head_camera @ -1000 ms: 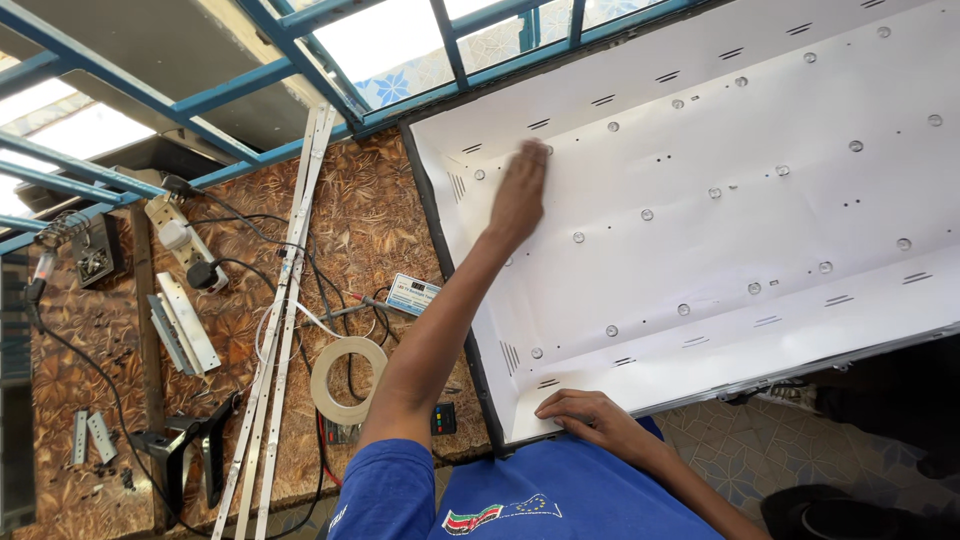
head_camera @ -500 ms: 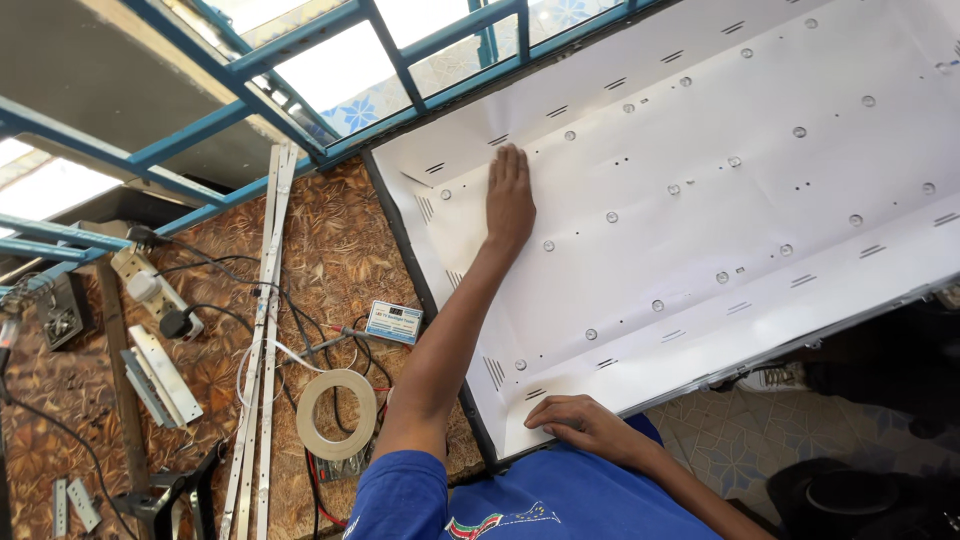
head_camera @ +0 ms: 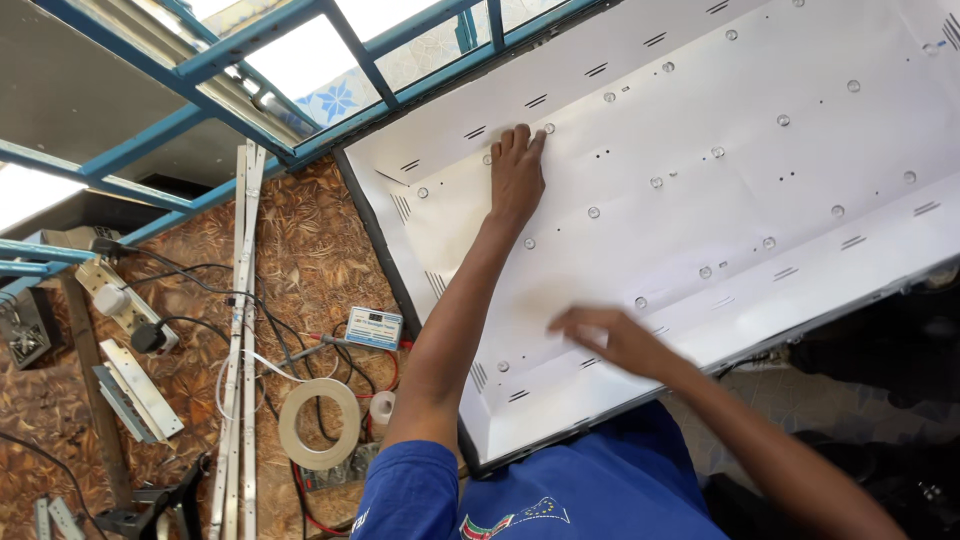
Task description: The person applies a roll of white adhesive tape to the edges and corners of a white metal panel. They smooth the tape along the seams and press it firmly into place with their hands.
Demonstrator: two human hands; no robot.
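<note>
A large white reflector sheet (head_camera: 760, 150) with rows of small round lenses lies in a dark-framed panel on the workbench. My left hand (head_camera: 517, 170) rests flat on the sheet near its far left corner, fingers stretched out beside a lens. My right hand (head_camera: 612, 338) hovers over or lightly touches the sheet near its front edge, fingers apart and a little blurred. Neither hand holds anything.
Left of the panel, on the brown patterned bench, lie long white light strips (head_camera: 240, 300), a roll of tape (head_camera: 318, 422), a small blue-and-white tester box (head_camera: 374, 327) with wires, a power strip (head_camera: 120, 300) and metal brackets (head_camera: 135, 390). Blue window bars (head_camera: 300, 130) run behind.
My left hand has slid farther up the sheet toward its far corner. My right hand has left the panel's front edge and moved onto the sheet.
</note>
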